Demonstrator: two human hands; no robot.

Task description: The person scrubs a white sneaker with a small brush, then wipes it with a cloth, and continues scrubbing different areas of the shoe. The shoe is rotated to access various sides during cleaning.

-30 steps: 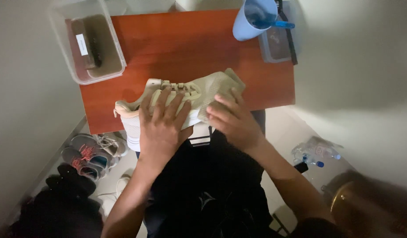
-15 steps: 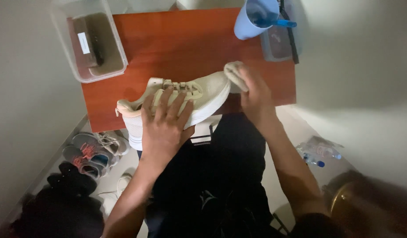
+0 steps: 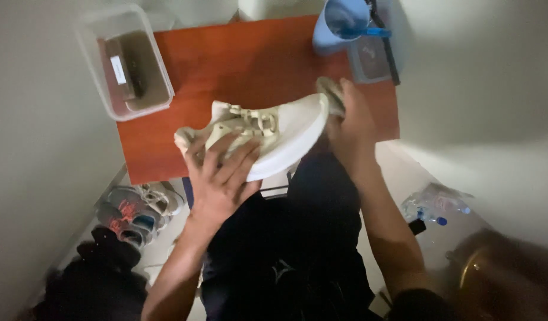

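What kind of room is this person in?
Probably a small corner of a home, maybe a bedroom or entryway. There is a small reddish-brown wooden table set between pale walls, a row of worn sneakers on the floor beside it, and a clear plastic storage box on the table.

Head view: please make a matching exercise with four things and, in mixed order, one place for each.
Things:
1. white shoe
2. clear plastic box
3. blue cup
4. cloth

Places:
a. far right of the table
b. under the left hand
c. in the right hand, at the shoe's toe
d. far left table corner

Pairs: 1-b, 2-d, 3-a, 4-c
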